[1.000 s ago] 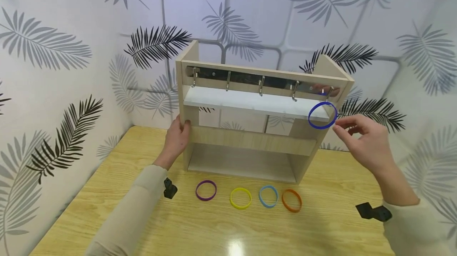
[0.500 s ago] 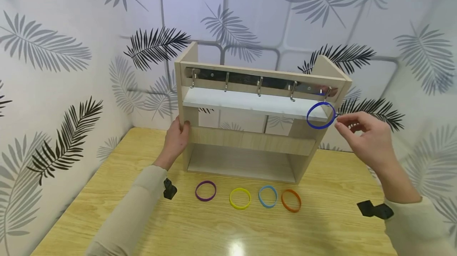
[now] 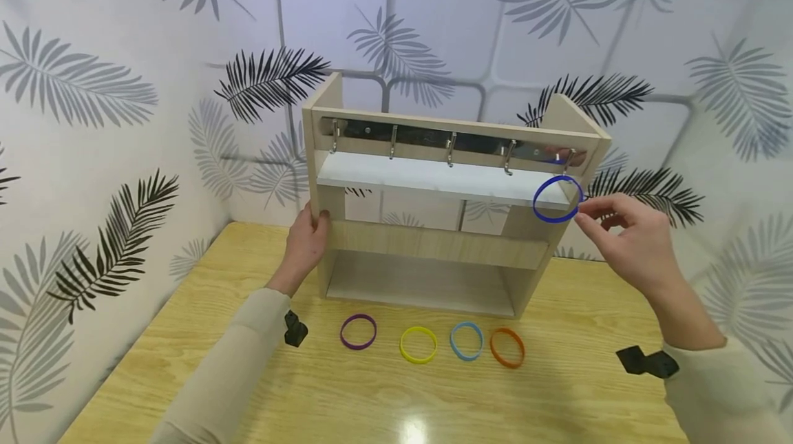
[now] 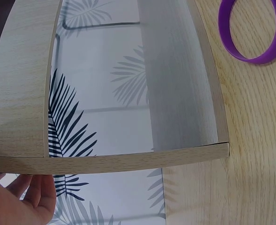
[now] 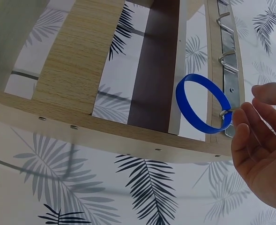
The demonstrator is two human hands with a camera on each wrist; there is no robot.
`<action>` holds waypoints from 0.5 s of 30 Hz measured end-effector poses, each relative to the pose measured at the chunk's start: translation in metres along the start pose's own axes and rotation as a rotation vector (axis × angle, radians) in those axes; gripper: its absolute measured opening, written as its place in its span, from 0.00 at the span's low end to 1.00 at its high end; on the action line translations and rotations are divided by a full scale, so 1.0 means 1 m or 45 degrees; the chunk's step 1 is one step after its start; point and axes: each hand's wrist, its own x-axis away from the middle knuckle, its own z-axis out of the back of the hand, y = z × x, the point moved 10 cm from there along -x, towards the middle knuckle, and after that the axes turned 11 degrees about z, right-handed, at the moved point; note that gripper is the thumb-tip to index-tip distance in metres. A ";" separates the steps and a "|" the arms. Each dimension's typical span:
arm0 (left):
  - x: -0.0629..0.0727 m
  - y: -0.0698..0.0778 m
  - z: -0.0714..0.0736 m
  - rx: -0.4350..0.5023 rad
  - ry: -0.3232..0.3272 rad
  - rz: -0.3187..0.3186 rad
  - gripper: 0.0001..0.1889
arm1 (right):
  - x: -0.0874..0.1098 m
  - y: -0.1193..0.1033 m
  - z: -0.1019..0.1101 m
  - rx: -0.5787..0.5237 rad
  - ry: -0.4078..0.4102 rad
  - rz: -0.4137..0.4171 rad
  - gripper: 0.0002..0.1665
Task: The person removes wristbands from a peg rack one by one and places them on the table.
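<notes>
In the head view a small wooden shelf [image 3: 434,237] stands on the table, with a row of metal hooks [image 3: 450,149] along its upper front rail. My left hand [image 3: 308,241] grips its left side panel, thumb in front and fingers behind. A dark blue silicone wristband [image 5: 194,105] hangs from the rightmost hook [image 5: 225,113], seen clearly in the right wrist view. Right beside that hook is my right hand [image 3: 632,237], fingers loosely bent, fingertips at the band's right edge without pinching it.
Purple [image 3: 358,347], yellow [image 3: 418,360], light blue [image 3: 466,357] and orange [image 3: 508,363] wristbands lie in a row on the wooden table [image 3: 347,403], before the shelf. Behind it rises a wall [image 3: 434,17] with a leaf pattern.
The right hand drew back slightly to the right, then came in again beside the blue wristband. The wristband hangs nearly the same, and the left hand keeps its grip.
</notes>
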 end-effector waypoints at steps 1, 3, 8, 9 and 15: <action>0.000 0.001 0.000 0.000 -0.002 -0.005 0.27 | -0.001 0.000 0.000 -0.003 0.000 0.000 0.12; 0.000 0.002 0.000 0.003 -0.005 -0.011 0.27 | -0.001 -0.001 0.000 0.002 -0.002 -0.004 0.11; 0.000 0.004 0.000 0.001 -0.010 -0.011 0.27 | 0.000 -0.001 -0.002 0.022 -0.014 -0.022 0.10; 0.000 0.003 0.000 0.000 -0.007 -0.010 0.27 | 0.000 -0.001 -0.002 0.025 -0.016 -0.020 0.10; 0.001 0.001 0.001 0.003 -0.003 0.013 0.27 | -0.001 0.000 -0.005 0.005 -0.030 -0.004 0.10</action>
